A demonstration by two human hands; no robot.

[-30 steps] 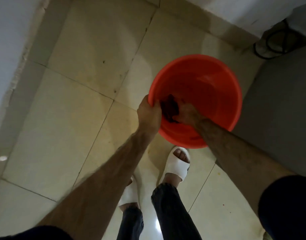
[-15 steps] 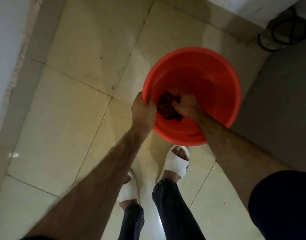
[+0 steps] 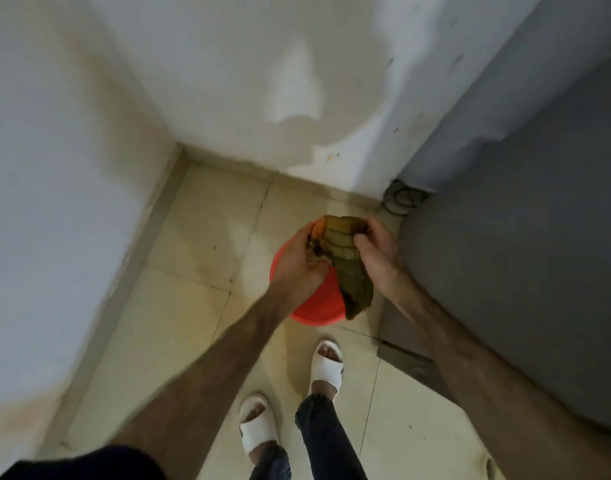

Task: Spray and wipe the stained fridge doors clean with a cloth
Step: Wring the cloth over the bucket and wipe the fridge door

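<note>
Both hands had come up out of the red basin [image 3: 311, 311] since the earlier frames, bringing the cloth [image 3: 345, 258] with them, and the view had lifted to take in the wall corner and the grey fridge side [image 3: 525, 271] on the right. The left hand [image 3: 297, 261], which had been gripping the basin's rim, now held the cloth's left edge, fingers curled around it. The right hand [image 3: 376, 247] pinched the upper right part of the cloth, thumb and fingers closed on the fabric.

The cloth hung between the two hands above the basin, which stood on the tiled floor [image 3: 193, 271] just ahead of the person's white sandals [image 3: 326, 365]. It looked dark olive-brown with faint stripes, limp and clinging, with one end drooping down past the basin's near rim; that sag suggested it was wet, though no drips could be made out.

As for the job, only preparation showed: the cloth appeared rinsed and ready. No spray bottle was in view, and the fridge doors themselves could not be seen, so spraying and wiping seemed yet to come.
</note>
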